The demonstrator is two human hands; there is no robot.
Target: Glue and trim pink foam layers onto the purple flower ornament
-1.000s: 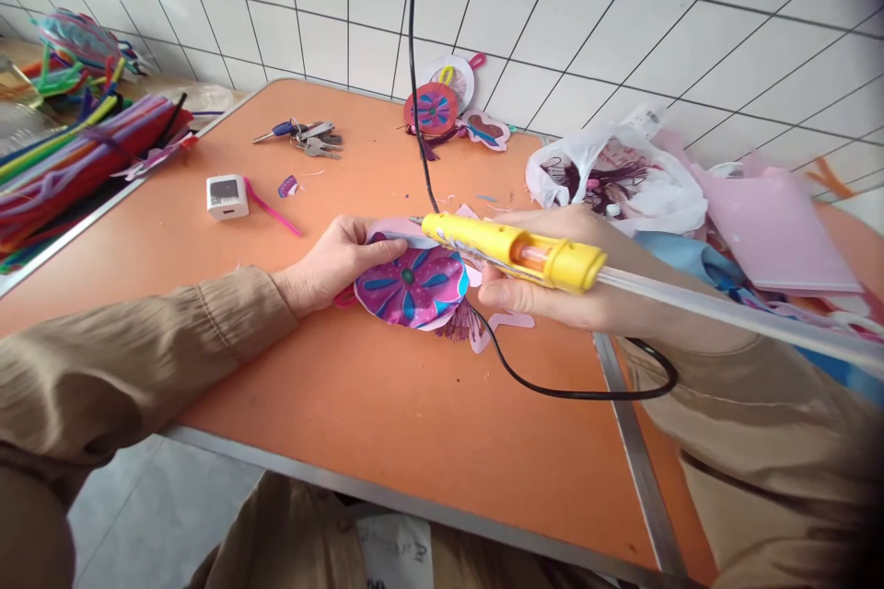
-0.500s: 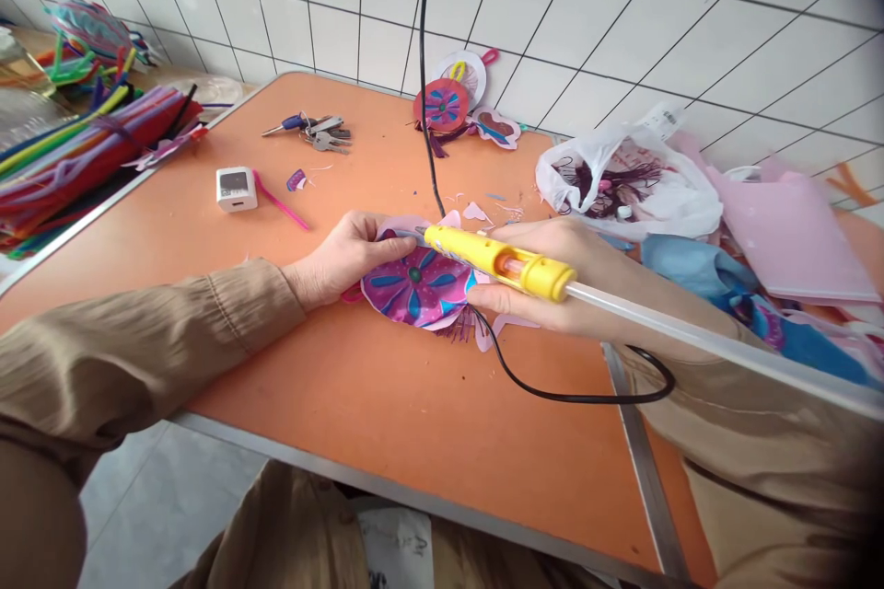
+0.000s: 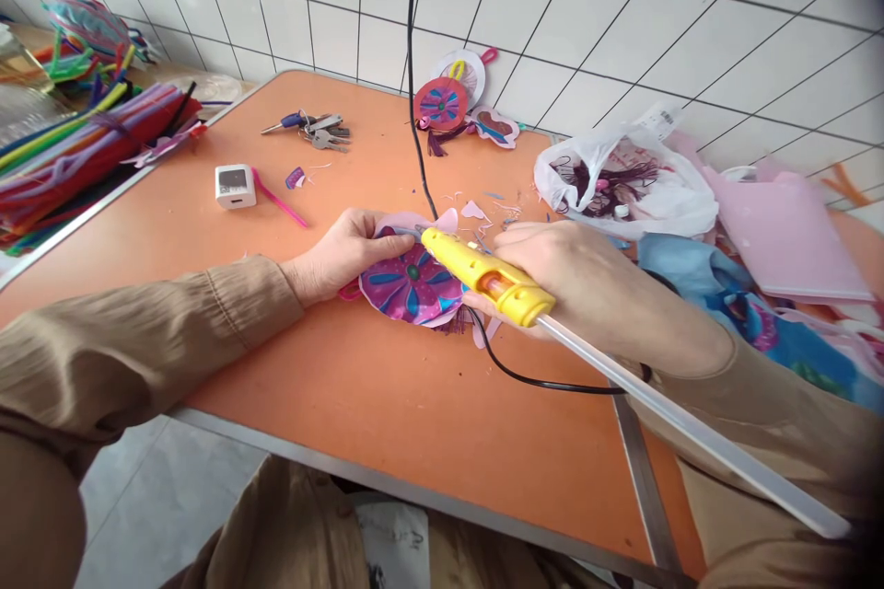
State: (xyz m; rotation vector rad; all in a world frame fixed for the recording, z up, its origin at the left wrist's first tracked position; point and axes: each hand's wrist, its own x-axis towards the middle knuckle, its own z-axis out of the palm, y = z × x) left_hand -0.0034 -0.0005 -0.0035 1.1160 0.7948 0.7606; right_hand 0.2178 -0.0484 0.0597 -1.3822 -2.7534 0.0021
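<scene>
My right hand [image 3: 552, 267] is wrapped round a yellow hot glue gun [image 3: 476, 271], a long clear glue stick [image 3: 691, 428] poking from its rear. The gun's nozzle meets the upper edge of a round purple flower ornament [image 3: 414, 294] with blue petals and a green centre. Pinching that ornament's upper left edge is my left hand [image 3: 352, 248], its thumb close to the nozzle. Pale pink backing shows behind the ornament, and a dark fringe [image 3: 454, 322] hangs below it, partly hidden by the gun and my right hand.
A black cord [image 3: 414, 64] runs down from the wall side. Further back lie keys [image 3: 321, 129], a white adapter [image 3: 235, 187] and finished-looking round ornaments [image 3: 442, 103]. A white plastic bag [image 3: 628, 189] and pink sheets [image 3: 794, 235] are on the right, pipe cleaners [image 3: 89, 147] on the left.
The glue gun's rear end has swung down and towards me, with the glue stick now slanting more steeply. Its nozzle stays at the ornament's upper edge. My left hand keeps its pinch.
</scene>
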